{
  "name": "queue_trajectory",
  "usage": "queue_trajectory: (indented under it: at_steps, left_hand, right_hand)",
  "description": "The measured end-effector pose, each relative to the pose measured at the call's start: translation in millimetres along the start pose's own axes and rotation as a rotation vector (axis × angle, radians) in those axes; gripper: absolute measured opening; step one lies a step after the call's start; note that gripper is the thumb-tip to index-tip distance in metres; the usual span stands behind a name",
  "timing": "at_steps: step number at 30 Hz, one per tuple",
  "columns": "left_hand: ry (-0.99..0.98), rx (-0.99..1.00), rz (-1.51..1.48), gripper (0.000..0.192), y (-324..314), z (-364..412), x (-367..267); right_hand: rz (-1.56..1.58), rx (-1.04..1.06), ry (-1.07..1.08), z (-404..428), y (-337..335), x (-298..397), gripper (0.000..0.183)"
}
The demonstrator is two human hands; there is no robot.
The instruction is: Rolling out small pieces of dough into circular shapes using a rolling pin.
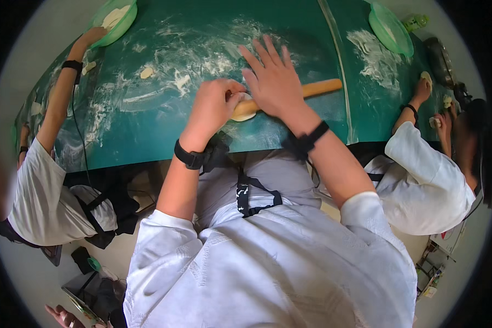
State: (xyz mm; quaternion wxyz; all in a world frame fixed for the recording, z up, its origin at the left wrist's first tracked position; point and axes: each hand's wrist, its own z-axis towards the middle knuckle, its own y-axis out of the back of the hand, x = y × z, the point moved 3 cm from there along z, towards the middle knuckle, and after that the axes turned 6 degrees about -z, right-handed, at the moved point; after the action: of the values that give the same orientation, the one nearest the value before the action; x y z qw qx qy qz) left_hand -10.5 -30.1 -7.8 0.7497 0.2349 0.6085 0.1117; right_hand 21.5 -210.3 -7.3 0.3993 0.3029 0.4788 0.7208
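Observation:
My left hand (pixel 215 104) pinches the edge of a small, flat disc of dough (pixel 245 117) between thumb and fingers. Across the disc lies a wooden rolling pin (pixel 323 87), its left end over the dough and its right end pointing to the right. My right hand (pixel 275 84) rests its palm on the pin, fingers spread and stretched forward, hiding the pin's middle. Both rest on a green table mat (pixel 164 135) dusted with flour. A separate small piece of dough (pixel 146 73) lies to the left of my hands.
On the left, a co-worker's hand (pixel 93 36) reaches into a green plastic bowl (pixel 128 25) holding flour. Another green bowl (pixel 395 39) and a bottle (pixel 416 22) stand at the far right. Co-workers' hands (pixel 421 91) hold dough there. A raised seam (pixel 341 61) crosses the tabletop.

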Motion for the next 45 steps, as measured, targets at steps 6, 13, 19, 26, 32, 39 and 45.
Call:
queue_trajectory:
  at_steps: [6,13,19,26,32,39,45]
  left_hand:
    - [0.036,-0.009,0.067,0.016,10,-11,-1]
    - [0.060,-0.010,0.089,0.017,9,3,3]
    - [0.102,-0.006,0.001,0.017,17,-14,3]
    - [0.013,-0.103,0.069,0.017,7,-4,4]
    - [0.095,0.018,0.062,0.021,11,-6,0]
    - [0.111,0.004,0.021,0.019,6,5,6]
    - [0.121,0.029,-0.044,0.018,13,-8,1]
  right_hand:
    - [0.038,0.060,0.027,-57,22,15,0.061]
    - [0.004,-0.034,0.019,7,-10,-4,0.059]
    - [0.017,0.061,0.050,-53,19,15,0.058]
    - [0.017,0.004,-0.050,2,-8,0,0.060]
    - [-0.041,0.058,0.009,-58,25,19,0.058]
    - [0.046,-0.053,-0.013,-4,-5,3,0.058]
    - [0.039,0.035,-0.031,-48,19,22,0.059]
